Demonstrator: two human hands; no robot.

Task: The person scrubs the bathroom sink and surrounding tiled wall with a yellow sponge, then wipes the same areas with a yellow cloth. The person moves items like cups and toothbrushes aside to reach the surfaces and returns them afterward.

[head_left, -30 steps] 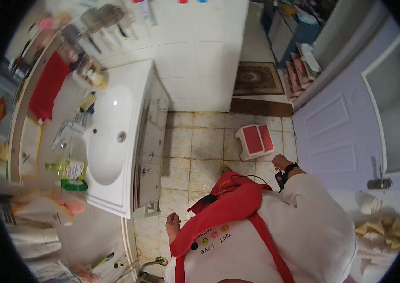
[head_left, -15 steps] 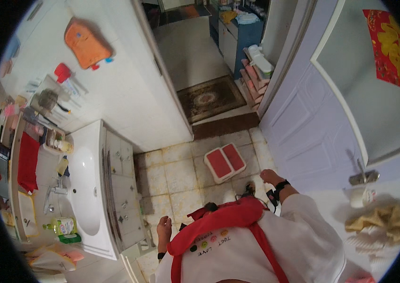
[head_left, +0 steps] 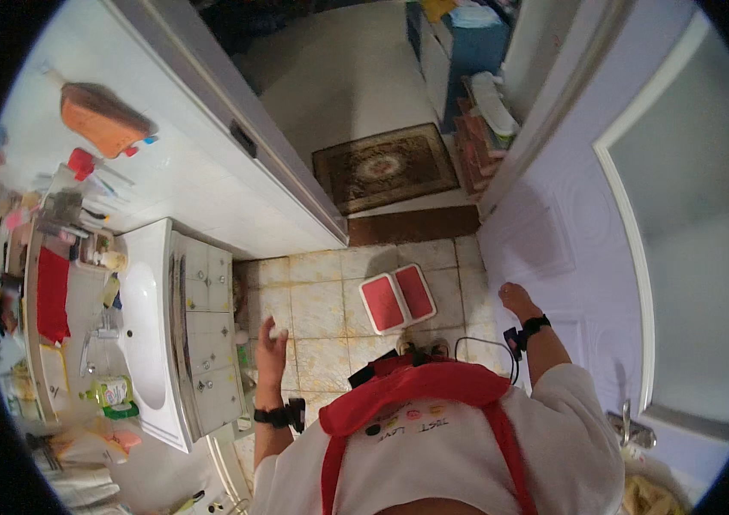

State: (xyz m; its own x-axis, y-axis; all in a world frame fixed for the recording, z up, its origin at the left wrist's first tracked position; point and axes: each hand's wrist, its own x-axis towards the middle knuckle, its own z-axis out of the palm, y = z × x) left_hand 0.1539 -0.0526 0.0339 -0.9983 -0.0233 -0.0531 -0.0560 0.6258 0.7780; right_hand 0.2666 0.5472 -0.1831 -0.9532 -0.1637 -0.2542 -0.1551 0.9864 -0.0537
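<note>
My left hand (head_left: 271,350) hangs over the tiled floor beside the washbasin cabinet, empty, its fingers bent and apart. On the other side, my right hand (head_left: 521,302) is held low near the lilac door (head_left: 545,223), its fingers curled together with nothing seen in them. Each wrist wears a black strap; a dark cable runs by the right one. Between and ahead of my hands, a small white step stool (head_left: 383,303) with two red top panels stands on the tiles, touched by neither hand.
A white washbasin (head_left: 157,257) on a drawer cabinet (head_left: 210,360) lines the left wall, with a green soap bottle (head_left: 114,395) on it. Ahead is a doorway with a brown sill (head_left: 416,227) and a patterned rug (head_left: 382,163). The door stands ajar on the right.
My left hand has moved up and forward, its fingers now apart. My right hand has shifted slightly right and forward. My view has turned and moved closer to the doorway.
</note>
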